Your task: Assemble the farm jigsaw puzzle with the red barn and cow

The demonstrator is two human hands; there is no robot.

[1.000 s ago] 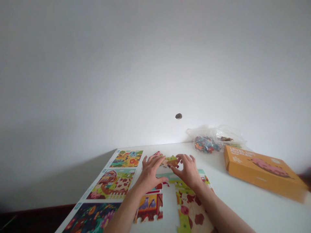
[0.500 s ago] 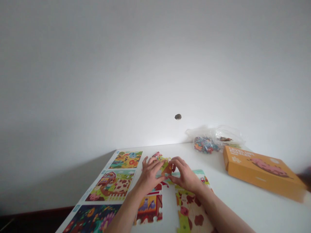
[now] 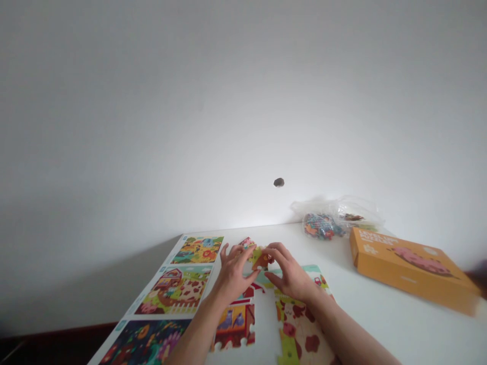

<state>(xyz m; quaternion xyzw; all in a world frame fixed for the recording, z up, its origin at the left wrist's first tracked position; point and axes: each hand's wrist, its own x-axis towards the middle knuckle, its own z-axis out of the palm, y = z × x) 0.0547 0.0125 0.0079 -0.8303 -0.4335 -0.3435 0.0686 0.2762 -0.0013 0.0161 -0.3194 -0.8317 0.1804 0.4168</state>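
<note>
A green and brown puzzle piece (image 3: 260, 259) is held between my two hands above the white table. My left hand (image 3: 235, 269) pinches its left side, thumb below and forefinger above. On its right side are the bent fingers of my right hand (image 3: 289, 272), with the thumb lower down. Under my left forearm lies a joined barn section (image 3: 238, 324) with knobbed edges. A cow section (image 3: 300, 329) of the puzzle lies partly beneath my right forearm. Just beyond my left fingers are loose pieces (image 3: 246, 242), partly covered.
A picture sheet (image 3: 178, 291) with several scenes runs along the table's left side. Clear plastic bags (image 3: 323, 223) with puzzle pieces lie at the back, against the white wall (image 3: 243, 126). At the right is an orange puzzle box (image 3: 411, 271).
The puzzle piece has turned slightly between my hands and shows more of its face. My right thumb has shifted a little to the right, away from my left thumb.
</note>
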